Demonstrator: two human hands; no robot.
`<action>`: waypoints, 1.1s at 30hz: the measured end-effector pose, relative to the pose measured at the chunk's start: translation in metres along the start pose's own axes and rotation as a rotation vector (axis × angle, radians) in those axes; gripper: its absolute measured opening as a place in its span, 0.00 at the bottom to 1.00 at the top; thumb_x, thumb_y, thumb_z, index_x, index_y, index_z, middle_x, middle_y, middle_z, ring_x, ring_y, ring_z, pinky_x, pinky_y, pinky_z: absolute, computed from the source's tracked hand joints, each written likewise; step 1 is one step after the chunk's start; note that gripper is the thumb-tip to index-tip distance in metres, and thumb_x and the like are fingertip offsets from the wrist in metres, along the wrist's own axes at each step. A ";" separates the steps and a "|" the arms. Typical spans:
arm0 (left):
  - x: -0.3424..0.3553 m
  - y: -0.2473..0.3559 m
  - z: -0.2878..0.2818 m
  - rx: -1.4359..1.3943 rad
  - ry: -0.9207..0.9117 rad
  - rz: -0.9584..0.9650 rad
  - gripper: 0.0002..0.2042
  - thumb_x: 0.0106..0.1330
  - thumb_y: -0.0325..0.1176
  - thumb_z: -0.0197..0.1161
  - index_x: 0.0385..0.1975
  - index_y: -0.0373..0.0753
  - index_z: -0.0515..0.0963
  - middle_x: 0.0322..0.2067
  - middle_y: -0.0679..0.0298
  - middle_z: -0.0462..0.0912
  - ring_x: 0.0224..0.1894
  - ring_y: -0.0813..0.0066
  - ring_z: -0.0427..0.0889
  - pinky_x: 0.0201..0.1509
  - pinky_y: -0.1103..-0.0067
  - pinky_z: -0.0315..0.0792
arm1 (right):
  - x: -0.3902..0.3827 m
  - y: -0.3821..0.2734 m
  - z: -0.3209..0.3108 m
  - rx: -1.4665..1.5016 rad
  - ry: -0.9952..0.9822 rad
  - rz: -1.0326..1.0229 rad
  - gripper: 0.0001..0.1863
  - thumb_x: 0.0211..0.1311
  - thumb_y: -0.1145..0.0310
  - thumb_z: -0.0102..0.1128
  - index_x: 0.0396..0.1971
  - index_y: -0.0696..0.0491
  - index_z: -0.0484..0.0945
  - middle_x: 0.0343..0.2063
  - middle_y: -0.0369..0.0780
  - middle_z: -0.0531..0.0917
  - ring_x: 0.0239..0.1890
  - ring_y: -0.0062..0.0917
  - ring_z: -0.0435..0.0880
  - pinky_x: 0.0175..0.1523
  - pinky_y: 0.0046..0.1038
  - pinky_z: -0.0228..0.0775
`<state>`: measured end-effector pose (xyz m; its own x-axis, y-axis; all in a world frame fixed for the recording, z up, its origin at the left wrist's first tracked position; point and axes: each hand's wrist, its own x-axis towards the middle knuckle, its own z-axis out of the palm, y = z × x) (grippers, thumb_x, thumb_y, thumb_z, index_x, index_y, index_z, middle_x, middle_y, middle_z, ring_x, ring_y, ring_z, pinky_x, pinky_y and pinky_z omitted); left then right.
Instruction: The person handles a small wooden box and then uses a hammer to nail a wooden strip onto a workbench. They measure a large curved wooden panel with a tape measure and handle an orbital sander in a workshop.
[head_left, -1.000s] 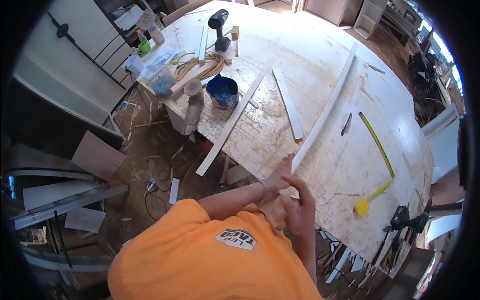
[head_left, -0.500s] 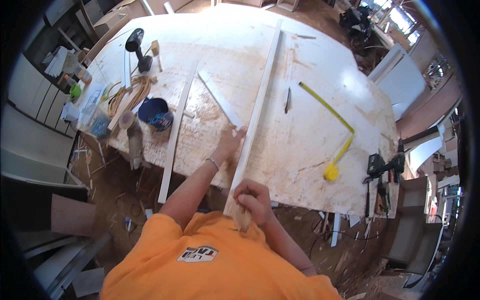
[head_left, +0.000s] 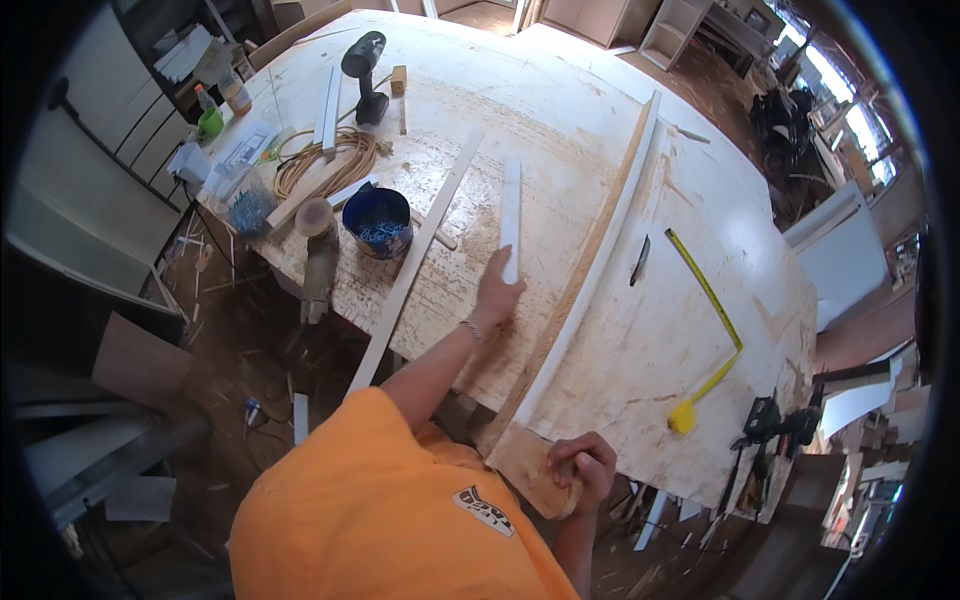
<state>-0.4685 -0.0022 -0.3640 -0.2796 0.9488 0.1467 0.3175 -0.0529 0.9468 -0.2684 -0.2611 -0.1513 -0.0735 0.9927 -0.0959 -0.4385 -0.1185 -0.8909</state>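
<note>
A short white strip point(head_left: 512, 205) lies on the table, and my left hand point(head_left: 497, 292) has its fingers around the strip's near end. To the right of it runs a long strip point(head_left: 600, 240) with a white face and a bare tan edge, reaching from my body toward the far side. Close to my shirt, at the near end of that long strip, is a flat tan wooden piece point(head_left: 533, 468) with a rounded edge. My right hand point(head_left: 583, 468) is closed on its right side; part of the grip is hidden.
Another long strip point(head_left: 425, 240) overhangs the front edge at left. Beyond it stand a blue bucket point(head_left: 378, 222), a coiled cord point(head_left: 325, 165) and a black drill point(head_left: 368, 80). A pen-like tool point(head_left: 640, 260), an extended yellow tape measure point(head_left: 683, 415) and another drill point(head_left: 780, 422) lie right.
My left hand has turned the short white strip from slanted to nearly straight away from me, apart from the long strip. The long strip now shows its tan edge. The view has shifted.
</note>
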 end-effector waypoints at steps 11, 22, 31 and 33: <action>0.128 0.044 -0.321 0.254 0.006 0.185 0.22 0.59 0.26 0.65 0.55 0.39 0.76 0.43 0.57 0.81 0.46 0.68 0.80 0.43 0.75 0.75 | 0.004 0.004 0.020 -0.051 0.046 -0.014 0.15 0.59 0.65 0.59 0.26 0.65 0.77 0.12 0.40 0.75 0.12 0.22 0.71 0.28 0.28 0.71; 0.073 0.047 -0.147 -0.030 -0.744 -0.245 0.24 0.79 0.38 0.52 0.69 0.32 0.66 0.70 0.48 0.65 0.70 0.57 0.67 0.74 0.72 0.59 | 0.035 0.009 0.060 -0.475 -0.207 0.044 0.10 0.67 0.65 0.60 0.34 0.58 0.80 0.28 0.35 0.83 0.32 0.18 0.79 0.40 0.25 0.72; -0.122 0.103 0.014 0.236 -0.567 -0.077 0.42 0.62 0.27 0.62 0.75 0.34 0.46 0.66 0.36 0.67 0.67 0.43 0.71 0.69 0.64 0.66 | 0.031 -0.028 -0.080 -0.577 0.310 0.021 0.19 0.66 0.69 0.63 0.57 0.52 0.78 0.40 0.39 0.85 0.46 0.20 0.81 0.55 0.28 0.74; -0.123 0.094 0.012 0.267 -0.544 -0.032 0.41 0.62 0.25 0.61 0.74 0.34 0.48 0.66 0.37 0.66 0.67 0.44 0.70 0.70 0.64 0.65 | 0.024 -0.054 -0.242 -0.997 0.545 -0.160 0.17 0.62 0.73 0.63 0.52 0.54 0.78 0.38 0.37 0.84 0.42 0.21 0.83 0.48 0.23 0.75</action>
<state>-0.3937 -0.1207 -0.2965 0.1884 0.9754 -0.1145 0.5526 -0.0089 0.8334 -0.0294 -0.2255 -0.2126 0.4231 0.9019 0.0868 0.5146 -0.1603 -0.8423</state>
